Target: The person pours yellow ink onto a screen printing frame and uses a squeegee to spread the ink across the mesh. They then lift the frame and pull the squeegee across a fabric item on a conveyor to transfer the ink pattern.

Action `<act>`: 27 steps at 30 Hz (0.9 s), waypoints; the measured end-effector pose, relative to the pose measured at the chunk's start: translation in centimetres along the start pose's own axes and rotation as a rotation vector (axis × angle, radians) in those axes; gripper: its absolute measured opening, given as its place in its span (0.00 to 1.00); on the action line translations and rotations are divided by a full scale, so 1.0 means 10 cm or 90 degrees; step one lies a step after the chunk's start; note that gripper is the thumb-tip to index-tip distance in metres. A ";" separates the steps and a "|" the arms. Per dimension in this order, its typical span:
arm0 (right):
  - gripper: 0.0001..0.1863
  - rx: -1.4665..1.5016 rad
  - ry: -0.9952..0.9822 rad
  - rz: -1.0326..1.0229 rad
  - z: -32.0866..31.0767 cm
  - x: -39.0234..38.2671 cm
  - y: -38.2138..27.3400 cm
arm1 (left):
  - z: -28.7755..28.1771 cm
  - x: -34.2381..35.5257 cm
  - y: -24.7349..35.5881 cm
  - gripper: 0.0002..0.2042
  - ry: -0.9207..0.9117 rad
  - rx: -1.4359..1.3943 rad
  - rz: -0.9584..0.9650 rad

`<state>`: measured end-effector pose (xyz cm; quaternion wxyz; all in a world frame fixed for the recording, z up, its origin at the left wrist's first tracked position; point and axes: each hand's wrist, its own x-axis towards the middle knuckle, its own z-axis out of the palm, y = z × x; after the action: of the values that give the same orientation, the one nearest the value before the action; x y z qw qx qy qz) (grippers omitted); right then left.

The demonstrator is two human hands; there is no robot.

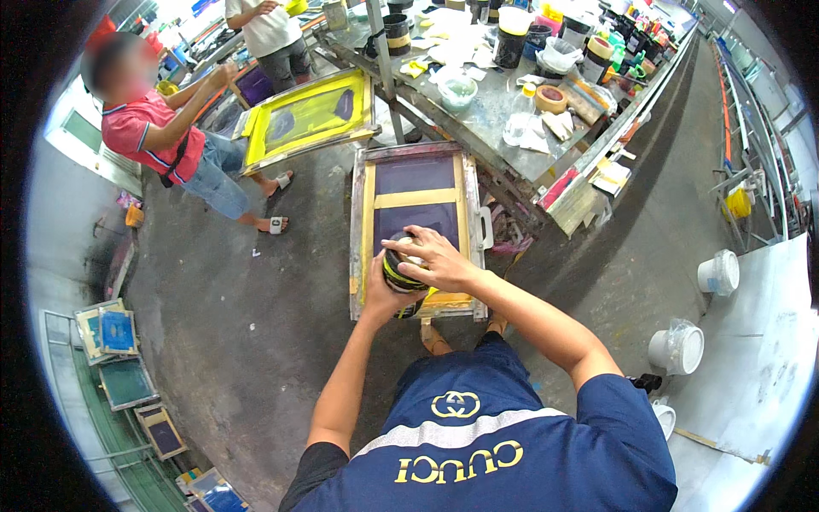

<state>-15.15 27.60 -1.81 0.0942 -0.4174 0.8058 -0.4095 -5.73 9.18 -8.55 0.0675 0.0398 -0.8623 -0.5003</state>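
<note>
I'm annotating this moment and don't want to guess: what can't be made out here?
All in the head view:
- Black-and-yellow jar: the right hand covers much of its top; contents can't be seen.
- Screen-printing frame: the jar and both hands hide part of its lower mesh.
- Co-worker in a white shirt: head cut off by the upper edge.
- Lowest white bucket: mostly hidden by the person's right sleeve.

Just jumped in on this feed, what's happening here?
A person is holding a dark jar with a yellow band: the left hand grips its side, the right hand spreads over its top, so I can't tell whether it is lidded. Beyond the hands lies a taped screen frame. To the left, a co-worker in red stands by a yellow screen.
</note>
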 end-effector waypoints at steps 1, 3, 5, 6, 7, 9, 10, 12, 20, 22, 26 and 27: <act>0.29 0.000 -0.003 -0.033 -0.12 0.03 -0.07 | -0.06 0.03 0.17 0.53 -0.016 -0.040 -0.009; 0.29 -0.002 -0.007 -0.101 -0.35 0.07 -0.16 | -0.23 0.11 0.56 0.52 -0.049 -0.120 -0.021; 0.30 0.002 -0.022 -0.145 -0.48 0.08 -0.17 | -0.32 0.16 0.66 0.51 -0.099 -0.155 -0.054; 0.30 -0.003 -0.031 -0.161 -0.51 0.07 -0.16 | -0.33 0.18 0.66 0.51 -0.125 -0.176 -0.069; 0.30 -0.008 -0.039 -0.177 -0.54 0.06 -0.16 | -0.33 0.22 0.68 0.51 -0.152 -0.196 -0.084; 0.31 -0.007 -0.063 -0.197 -0.56 0.03 -0.16 | -0.35 0.23 0.61 0.46 -0.222 -0.292 -0.088; 0.31 -0.019 -0.064 -0.194 -0.56 -0.01 -0.16 | -0.33 0.23 0.64 0.45 -0.250 -0.303 -0.088; 0.32 -0.043 -0.058 -0.189 -0.53 -0.09 -0.16 | -0.26 0.23 0.57 0.44 -0.291 -0.322 -0.067; 0.35 -0.110 -0.085 -0.006 -0.51 -0.21 -0.21 | 0.28 0.07 0.48 0.52 -0.059 -0.251 -0.040; 0.36 -0.106 -0.074 -0.012 -0.55 -0.17 -0.23 | 0.28 0.09 0.53 0.55 -0.027 -0.260 -0.011; 0.39 -0.111 -0.014 -0.009 -0.87 -0.11 -0.32 | 0.38 0.30 0.57 0.58 0.031 -0.255 0.061; 0.38 -0.137 0.001 -0.013 -0.98 -0.11 -0.34 | 0.42 0.40 0.62 0.58 0.039 -0.243 0.068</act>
<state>-17.25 32.98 6.84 0.0437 -0.4332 0.8408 -0.3217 -10.31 15.33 -4.94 0.1262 -0.0044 -0.7502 -0.6490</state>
